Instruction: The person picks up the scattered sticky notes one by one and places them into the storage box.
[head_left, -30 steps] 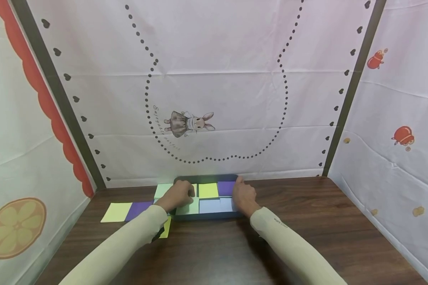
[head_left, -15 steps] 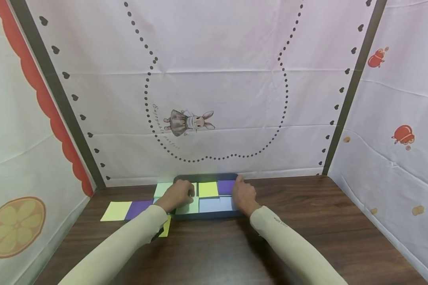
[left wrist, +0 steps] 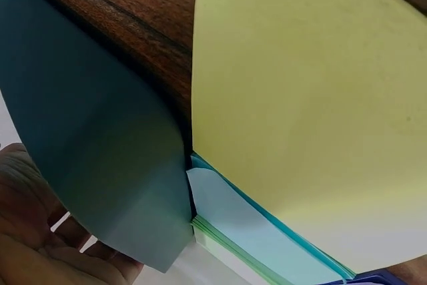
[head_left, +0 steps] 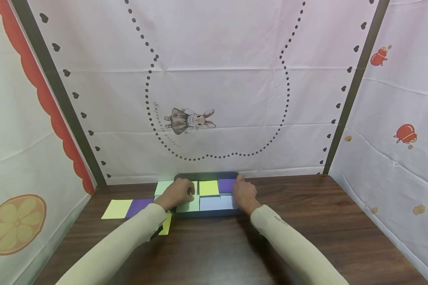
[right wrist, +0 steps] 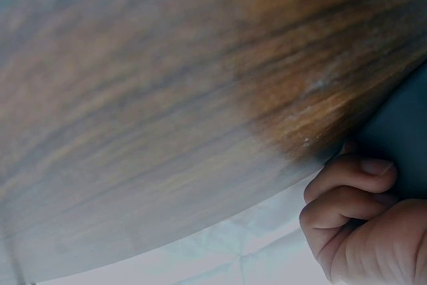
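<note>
A shallow dark blue-grey tray [head_left: 214,213] lies near the back wall in the head view, holding several square paper pads. Among them are a bright yellow pad [head_left: 209,188], a purple one [head_left: 226,185], a light blue one [head_left: 210,203] and a pale green one [head_left: 188,204]. My left hand [head_left: 176,194] reaches over the tray's left end with bent fingers above the green pads; its fingertips are hidden, so whether it pinches one is unclear. My right hand [head_left: 245,194] grips the tray's right end, its curled fingers [right wrist: 347,195] against the wall in the right wrist view.
Left of the tray lie a pale yellow pad [head_left: 117,209], a purple pad [head_left: 139,207], a mint pad [head_left: 163,187] and a yellow pad [head_left: 166,225] partly under the left forearm. The wooden table [head_left: 292,237] meets a printed cloth wall [head_left: 235,99] behind.
The view tilts slightly, so the whole scene shifts a little. Both hands, the tray and the pads keep their places.
</note>
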The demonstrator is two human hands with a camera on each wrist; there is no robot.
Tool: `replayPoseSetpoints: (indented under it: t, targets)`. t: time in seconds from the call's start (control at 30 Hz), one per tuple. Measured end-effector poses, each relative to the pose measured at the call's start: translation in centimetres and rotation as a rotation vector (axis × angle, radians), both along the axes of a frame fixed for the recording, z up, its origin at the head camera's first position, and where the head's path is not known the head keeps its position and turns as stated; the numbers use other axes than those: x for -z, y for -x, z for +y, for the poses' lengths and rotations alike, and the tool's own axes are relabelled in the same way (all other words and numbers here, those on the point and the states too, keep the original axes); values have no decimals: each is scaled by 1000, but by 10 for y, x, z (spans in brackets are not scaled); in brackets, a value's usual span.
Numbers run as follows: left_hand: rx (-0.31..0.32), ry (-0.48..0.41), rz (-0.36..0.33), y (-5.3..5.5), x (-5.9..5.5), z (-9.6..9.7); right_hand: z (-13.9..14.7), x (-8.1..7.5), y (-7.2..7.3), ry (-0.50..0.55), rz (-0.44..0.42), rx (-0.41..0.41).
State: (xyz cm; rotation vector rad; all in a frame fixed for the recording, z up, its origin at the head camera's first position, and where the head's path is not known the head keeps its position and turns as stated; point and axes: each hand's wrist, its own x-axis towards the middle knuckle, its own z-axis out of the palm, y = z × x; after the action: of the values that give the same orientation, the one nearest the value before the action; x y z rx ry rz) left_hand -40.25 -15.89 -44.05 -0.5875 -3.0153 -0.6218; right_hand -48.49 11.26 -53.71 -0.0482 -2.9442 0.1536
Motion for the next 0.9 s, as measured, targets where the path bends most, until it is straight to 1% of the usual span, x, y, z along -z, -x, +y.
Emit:
replayPoseSetpoints:
  t: [0.17, 0.3, 0.43, 0.5, 0.63, 0.77, 0.83, 0.9]
  targets:
    - [9, 4, -2, -1, -3, -1, -1, -3, -1, 2, 2, 5]
    - [-3, -1, -6, -3, -5, -2, -2, -6, -3, 22, -15, 10]
    - [-30, -56, 14, -2, -9, -6, -3, -7, -5, 23, -31, 13]
    - [-39, -90, 30, 0, -12, -10, -3, -7, -5, 23, -21, 12]
    - [-86, -166, 47, 8, -16, -20, -2, -5, -4, 18, -4, 4]
    - [-138, -276, 81, 13, -21, -33, -1, -6, -4, -4, -17, -4]
    - [-182, -330, 101, 15, -24, -41, -1, -7, -3, -10, -31, -6]
    - [-250, -366, 113, 18, -26, -49, 0, -7, -3, -11, -36, -9]
